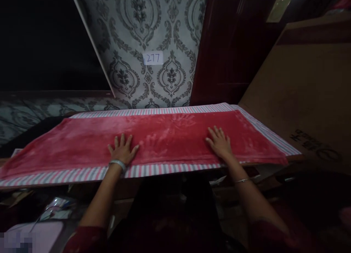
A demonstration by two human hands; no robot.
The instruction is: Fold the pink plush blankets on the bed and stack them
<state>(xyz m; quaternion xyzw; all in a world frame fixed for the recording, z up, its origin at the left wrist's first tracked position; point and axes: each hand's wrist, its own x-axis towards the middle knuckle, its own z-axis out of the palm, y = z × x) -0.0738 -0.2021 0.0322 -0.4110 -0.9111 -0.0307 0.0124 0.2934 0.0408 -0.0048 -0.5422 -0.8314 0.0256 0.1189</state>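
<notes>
A long red plush cloth (pixel 170 136) lies spread over a striped pink, grey and white cloth (pixel 161 169) on a table. My left hand (pixel 122 150) rests palm down on the red cloth, left of the middle near its front edge, fingers spread. Farther right, my right hand (pixel 220 143) also lies flat on the red cloth with its fingers apart. Neither hand grasps anything. Faint hand-shaped marks and lighter patches show in the plush between and beyond the hands.
Behind the table stands a patterned wall with a paper label (pixel 153 58) reading 277. A dark screen (pixel 49 40) is at the upper left. On the right, a large cardboard box (pixel 307 92) stands against the table's end. Assorted items lie below at the left.
</notes>
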